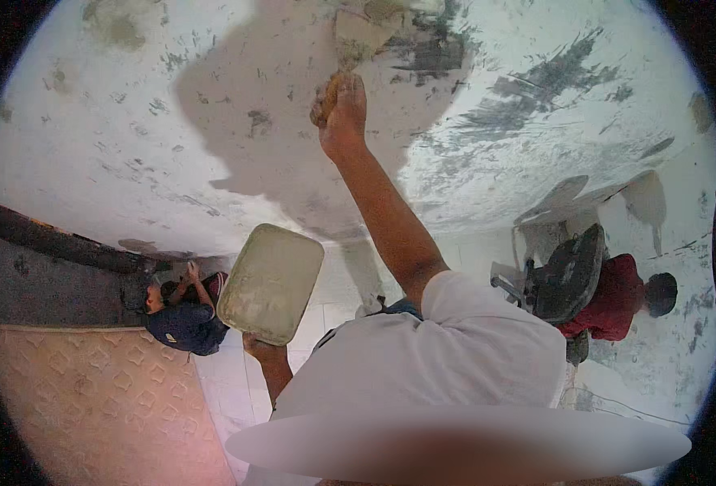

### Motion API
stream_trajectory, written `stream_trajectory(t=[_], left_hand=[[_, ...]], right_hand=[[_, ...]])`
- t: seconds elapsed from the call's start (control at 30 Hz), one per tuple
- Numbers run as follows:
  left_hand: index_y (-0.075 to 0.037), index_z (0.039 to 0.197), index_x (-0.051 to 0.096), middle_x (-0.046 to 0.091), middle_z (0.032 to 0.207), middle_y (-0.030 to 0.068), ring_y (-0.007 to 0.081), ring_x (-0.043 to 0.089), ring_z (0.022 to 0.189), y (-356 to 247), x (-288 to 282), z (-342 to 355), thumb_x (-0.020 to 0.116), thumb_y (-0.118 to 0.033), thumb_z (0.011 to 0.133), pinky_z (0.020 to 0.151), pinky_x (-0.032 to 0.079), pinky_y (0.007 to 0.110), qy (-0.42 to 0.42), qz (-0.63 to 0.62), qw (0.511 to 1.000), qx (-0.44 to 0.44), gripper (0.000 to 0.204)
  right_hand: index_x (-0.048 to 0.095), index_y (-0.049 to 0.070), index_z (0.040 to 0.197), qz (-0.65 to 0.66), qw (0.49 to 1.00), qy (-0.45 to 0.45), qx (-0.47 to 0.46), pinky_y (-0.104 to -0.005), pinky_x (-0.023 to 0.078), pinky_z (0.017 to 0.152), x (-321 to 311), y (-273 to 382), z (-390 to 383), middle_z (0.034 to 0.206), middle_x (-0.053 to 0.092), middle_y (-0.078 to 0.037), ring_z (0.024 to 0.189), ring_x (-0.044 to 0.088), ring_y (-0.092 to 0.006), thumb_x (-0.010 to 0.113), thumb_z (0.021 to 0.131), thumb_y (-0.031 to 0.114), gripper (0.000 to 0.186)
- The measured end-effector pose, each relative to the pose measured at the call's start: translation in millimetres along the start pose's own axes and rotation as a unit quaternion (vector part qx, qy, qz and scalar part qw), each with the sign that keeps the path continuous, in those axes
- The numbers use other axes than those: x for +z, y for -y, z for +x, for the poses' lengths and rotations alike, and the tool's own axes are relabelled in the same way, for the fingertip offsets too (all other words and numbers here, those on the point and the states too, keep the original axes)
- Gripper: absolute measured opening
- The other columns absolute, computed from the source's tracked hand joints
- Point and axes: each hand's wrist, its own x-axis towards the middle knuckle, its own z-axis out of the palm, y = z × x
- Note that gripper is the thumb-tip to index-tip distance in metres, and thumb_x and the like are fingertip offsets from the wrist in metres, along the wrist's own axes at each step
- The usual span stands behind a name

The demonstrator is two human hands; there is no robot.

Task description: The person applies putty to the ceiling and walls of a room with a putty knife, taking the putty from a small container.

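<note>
My right hand reaches up to the wall, its fingers wrapped round a putty knife. The knife's pale, flared blade lies against the wall beside a dark grey patch. Lower and to the left, my left hand grips the near edge of a rectangular tray with rounded corners. The tray is pale grey-green and smeared; whether it carries any filler I cannot tell. Most of the left hand's fingers are hidden by it. The wall is whitish, with dark scuffs and damp-looking patches, and my shadow falls across it.
At the left, a person in a dark shirt sits low by the wall, near a patterned mattress. At the right, a person in a dark red shirt is beside a black office chair. A thin cable crosses the floor.
</note>
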Motion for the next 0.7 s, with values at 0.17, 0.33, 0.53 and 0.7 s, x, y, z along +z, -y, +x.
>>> stream_trajectory(t=[0.17,0.33,0.53,0.7], left_hand=[[-0.005,0.135,0.041,0.046,0.133,0.0197,0.0394,0.045,0.123,5.8,1.8,2.5,0.061,-0.028,0.067,0.102,0.04,0.054,0.006,0.034,0.999,0.006,0.075],[-0.003,0.133,0.042,0.048,0.13,0.0197,0.0384,0.048,0.12,15.6,0.4,9.5,0.061,-0.027,0.07,0.101,0.042,0.054,0.003,0.016,1.0,-0.011,0.07],[-0.003,0.131,0.044,0.05,0.128,0.0192,0.0361,0.052,0.115,29.8,-3.9,20.2,0.054,-0.031,0.084,0.096,0.046,0.052,-0.014,0.168,0.986,0.014,0.057],[-0.003,0.132,0.045,0.051,0.128,0.0182,0.0359,0.054,0.113,34.2,0.9,12.7,0.047,-0.032,0.089,0.093,0.048,0.051,-0.035,0.02,0.995,-0.086,0.051]], right_hand=[[0.043,0.012,0.104,-0.008,1.0,0.017,-0.011,-0.0244,0.033,0.045,-26.6,-3.1,-32.6,0.075,0.049,-0.004,0.054,0.041,-0.0095,0.044,0.1,0.025,0.014],[0.044,0.006,0.119,-0.128,0.985,0.008,-0.115,-0.0231,0.033,0.048,-53.7,47.1,-44.5,0.078,0.051,-0.004,0.058,0.042,-0.0065,0.047,0.099,0.025,0.027],[0.04,-0.004,0.125,-0.509,0.709,-0.12,-0.474,-0.0255,0.034,0.052,-72.7,69.9,-22.6,0.074,0.039,0.001,0.059,0.034,-0.0055,0.039,0.1,0.025,0.038],[0.046,-0.006,0.117,-0.768,0.433,-0.05,-0.469,-0.0432,0.049,0.07,-107.2,80.3,-11.6,0.099,0.051,-0.025,0.085,0.056,-0.0408,0.047,0.09,0.008,0.031]])
